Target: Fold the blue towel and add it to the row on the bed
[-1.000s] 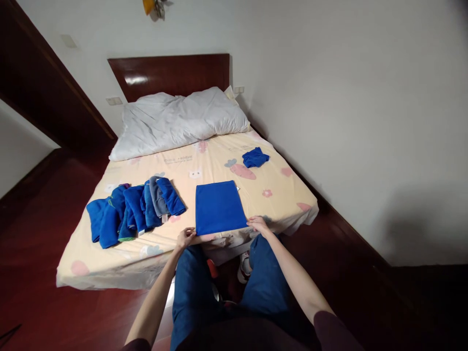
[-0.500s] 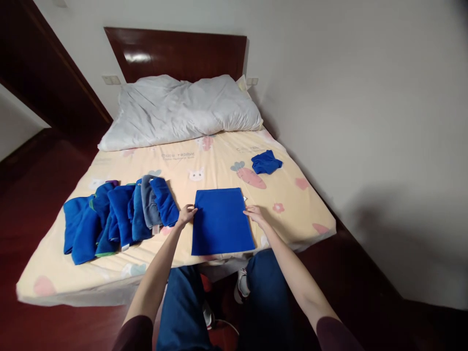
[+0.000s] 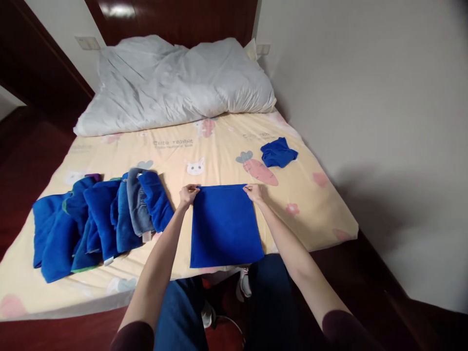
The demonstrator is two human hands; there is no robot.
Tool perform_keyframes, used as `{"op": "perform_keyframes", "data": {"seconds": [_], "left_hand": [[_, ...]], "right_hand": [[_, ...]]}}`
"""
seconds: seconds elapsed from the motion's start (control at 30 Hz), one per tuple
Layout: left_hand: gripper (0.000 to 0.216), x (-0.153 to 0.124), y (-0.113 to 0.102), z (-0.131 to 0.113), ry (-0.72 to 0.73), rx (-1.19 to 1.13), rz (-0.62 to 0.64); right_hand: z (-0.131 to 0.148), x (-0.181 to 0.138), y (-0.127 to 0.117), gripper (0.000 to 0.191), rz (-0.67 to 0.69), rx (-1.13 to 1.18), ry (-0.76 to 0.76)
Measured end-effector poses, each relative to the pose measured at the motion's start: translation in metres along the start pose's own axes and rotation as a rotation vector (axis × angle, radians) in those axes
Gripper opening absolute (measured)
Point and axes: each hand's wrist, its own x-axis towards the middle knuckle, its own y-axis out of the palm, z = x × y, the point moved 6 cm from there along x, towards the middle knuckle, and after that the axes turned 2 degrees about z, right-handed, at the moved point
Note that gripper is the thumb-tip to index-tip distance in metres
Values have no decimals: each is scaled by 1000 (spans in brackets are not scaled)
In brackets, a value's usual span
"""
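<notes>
Flat blue rectangular fleece cloth (image 3: 224, 226) lies on the bed (image 3: 226, 156) w/ its pale yellow cartoon-print sheet, near the front edge, roughly centre, its near edge about at the mattress edge. Left hand (image 3: 188, 194) is at the cloth's far left corner, fingers curled and pinching the corner fabric; right hand (image 3: 253, 192) is at the far right corner, thumb & fingertips pinching that corner too. Both arms reach fwd from the bottom of the view, dark maroon sleeves at the elbows, blue jeans below. Cloth looks smooth, far edge straight betw. the two hands. Just left of the left hand: row of folded blue fleece cloths (image 3: 98, 219), overlapping one another, w/ one grey folded cloth (image 3: 139, 202) among them; nearest blue one sits just beside the left wrist, not touching the flat cloth as far as I can tell. Well apart, far right on the bed, a small crumpled blue cloth (image 3: 278, 152) lies next to a carrot print. White rumpled pillow (image 3: 175, 83) spans the head of the bed against a dark wooden headboard (image 3: 175, 17).
</notes>
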Motion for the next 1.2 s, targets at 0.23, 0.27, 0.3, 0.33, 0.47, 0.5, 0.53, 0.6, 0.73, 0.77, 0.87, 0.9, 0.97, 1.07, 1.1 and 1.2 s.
{"op": "perform_keyframes", "data": {"seconds": [0.23,0.27,0.3,0.33,0.47,0.5,0.53,0.6,0.73,0.77,0.87,0.9,0.97,1.07,1.1,1.2], "left_hand": [[24,10,-9,-11,58,180,-86],[22,11,-10,-15,87,213,-97],[21,12,-10,-19,117,236,-110],[20,12,-9,-23,144,248,-123],[28,-5,2,-35,242,275,-162],[35,-14,7,-38,288,312,-168],[41,-24,13,-41,350,362,-161],[50,-45,30,-42,489,475,-85],[62,-66,48,-24,549,633,108],[66,-66,46,-19,510,667,103],[69,-73,33,-17,401,762,11],[69,-84,31,-20,411,782,-7],[66,-124,31,-24,532,792,34],[60,-217,36,-6,768,769,235],[60,-247,32,7,779,766,252],[62,-314,2,55,661,759,126]], "right_hand": [[6,14,-7,7,-65,-124,-19],[8,17,-7,7,-71,-142,-20],[9,19,-7,8,-74,-156,-20],[10,20,-5,8,-73,-165,-15],[23,2,0,20,-141,-274,-71],[29,-10,2,26,-182,-329,-139],[36,-25,6,33,-206,-388,-231],[46,-56,22,45,-142,-491,-450],[38,-90,49,56,163,-660,-596],[33,-87,46,58,155,-697,-509],[28,-84,22,61,16,-756,-231],[32,-92,16,62,-11,-758,-244],[41,-127,14,61,26,-747,-447],[25,-202,18,59,239,-724,-735],[10,-221,13,59,268,-736,-690],[-41,-249,-26,59,97,-734,-325]]}}
